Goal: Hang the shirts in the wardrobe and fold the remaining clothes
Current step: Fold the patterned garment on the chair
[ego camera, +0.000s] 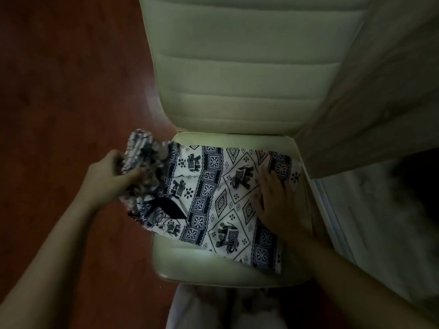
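Head view is showing the left hand (111,170) gripping the bunched end of the elephant-print garment (221,200). Beside it, the right hand (275,200) is pressing flat and open on the cloth, which is lying spread across the chair seat (202,264) between both hands.

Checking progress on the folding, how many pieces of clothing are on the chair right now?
1: the elephant-print garment on the chair seat, its bunched end gripped by the left hand, the right hand pressing it flat. Others may lie hidden beneath.

The patterned garment (221,205) lies on the chair seat (190,262), its backrest (237,67) behind.
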